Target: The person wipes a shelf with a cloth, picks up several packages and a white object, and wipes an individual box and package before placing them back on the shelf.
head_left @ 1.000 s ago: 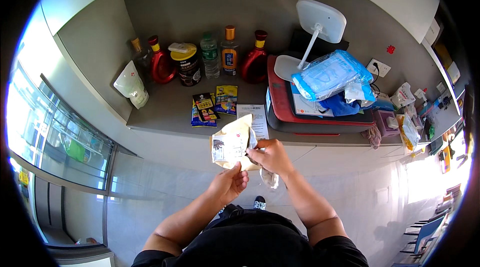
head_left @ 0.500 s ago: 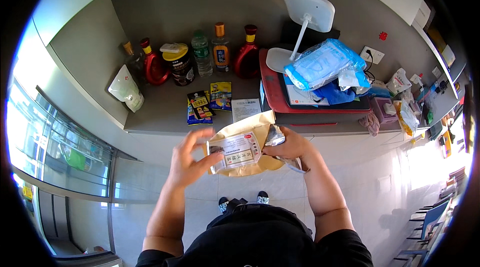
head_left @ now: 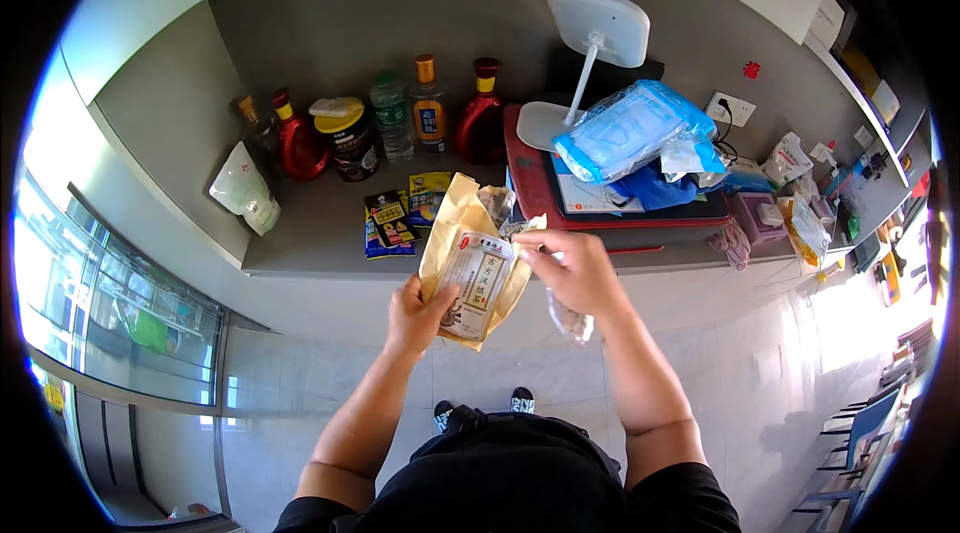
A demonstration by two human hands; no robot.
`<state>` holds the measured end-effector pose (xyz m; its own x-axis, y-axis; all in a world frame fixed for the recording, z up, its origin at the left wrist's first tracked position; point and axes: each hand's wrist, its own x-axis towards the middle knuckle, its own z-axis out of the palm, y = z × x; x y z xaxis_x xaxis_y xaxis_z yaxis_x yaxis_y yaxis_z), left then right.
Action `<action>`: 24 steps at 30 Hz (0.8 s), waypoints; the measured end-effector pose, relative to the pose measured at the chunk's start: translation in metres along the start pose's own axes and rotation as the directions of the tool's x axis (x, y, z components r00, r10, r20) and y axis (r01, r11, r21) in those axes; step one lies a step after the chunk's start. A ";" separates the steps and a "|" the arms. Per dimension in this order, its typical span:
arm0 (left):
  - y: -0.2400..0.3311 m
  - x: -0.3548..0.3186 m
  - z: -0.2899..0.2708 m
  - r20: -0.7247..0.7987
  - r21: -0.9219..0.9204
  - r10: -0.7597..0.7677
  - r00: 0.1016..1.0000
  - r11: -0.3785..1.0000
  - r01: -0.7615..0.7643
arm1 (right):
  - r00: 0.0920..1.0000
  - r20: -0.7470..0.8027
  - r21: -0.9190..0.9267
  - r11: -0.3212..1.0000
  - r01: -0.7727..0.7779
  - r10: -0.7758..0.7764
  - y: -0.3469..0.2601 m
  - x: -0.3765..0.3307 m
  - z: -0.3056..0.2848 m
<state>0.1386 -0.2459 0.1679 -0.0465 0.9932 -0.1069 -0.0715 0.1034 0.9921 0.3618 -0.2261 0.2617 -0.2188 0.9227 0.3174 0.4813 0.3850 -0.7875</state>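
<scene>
My left hand (head_left: 415,316) grips the lower left side of a brown kraft paper bag (head_left: 512,290), its thumb lying on the white printed label (head_left: 474,283). The bag stands tilted, its top open. A shiny silvery packet (head_left: 496,203) shows at the mouth, with its lower part hidden. My right hand (head_left: 578,276) is closed, its thumb and forefinger at the bag's upper right edge. From under its curled fingers hangs a crinkled clear packet (head_left: 571,321) with brownish contents that I cannot make out.
Behind the bag, the counter holds small yellow-and-black sachets (head_left: 391,218), a row of bottles (head_left: 393,118), and a white pouch (head_left: 245,190). To the right are a red box (head_left: 524,168), a blue plastic pack (head_left: 635,131), a white stand (head_left: 600,25) and a tissue box (head_left: 757,217).
The bag has turned from lying sideways to more upright, mouth away from me. My left hand has closed on its lower side. My right fingers have moved to its upper edge.
</scene>
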 end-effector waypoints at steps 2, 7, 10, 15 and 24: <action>0.001 -0.002 0.009 0.010 -0.051 0.000 1.000 0.999 0.000 | 1.000 -0.009 -0.098 0.995 -0.021 0.020 0.007 0.001 0.010; -0.007 -0.002 0.016 0.019 -0.092 0.054 0.998 0.994 -0.052 | 0.998 -0.007 -0.139 0.989 -0.055 0.055 0.012 0.006 0.016; -0.019 -0.001 0.012 0.016 0.126 0.100 0.995 0.987 -0.101 | 0.972 0.119 -0.156 0.970 -0.186 0.205 0.010 0.014 0.009; -0.031 -0.002 0.013 -0.114 0.279 0.354 0.928 0.908 -0.312 | 0.978 0.128 -0.079 0.985 -0.156 0.165 0.020 0.017 0.013; -0.022 -0.003 0.011 -0.213 0.214 0.330 0.919 0.934 -0.286 | 0.951 0.177 -0.029 0.967 -0.254 0.255 0.004 0.024 0.020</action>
<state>0.1514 -0.2507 0.1468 -0.2788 0.9359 0.2153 0.1594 -0.1760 0.9714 0.3414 -0.2032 0.2552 -0.2353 0.9719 0.0074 0.5457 0.1384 -0.8264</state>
